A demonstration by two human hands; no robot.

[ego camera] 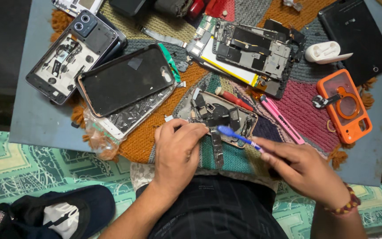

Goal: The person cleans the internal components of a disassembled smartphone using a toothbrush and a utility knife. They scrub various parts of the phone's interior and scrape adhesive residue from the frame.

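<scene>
Teardown looks midway: left hand (178,148) pressed flat w/ curled fingers on the opened phone (219,116) near the tabletop's (36,119) front edge, back already off, boards & flex still inside, while right hand (303,166) pinches a blue pry tool (237,136) at its lower rim.

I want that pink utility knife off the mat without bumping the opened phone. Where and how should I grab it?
Probably pinch the pink utility knife across its narrow width at mid-body, coming from above on its right. It lies flat and diagonal on the knitted mat, that side bare, while the opened phone and red screwdriver crowd its upper-left end.
</scene>
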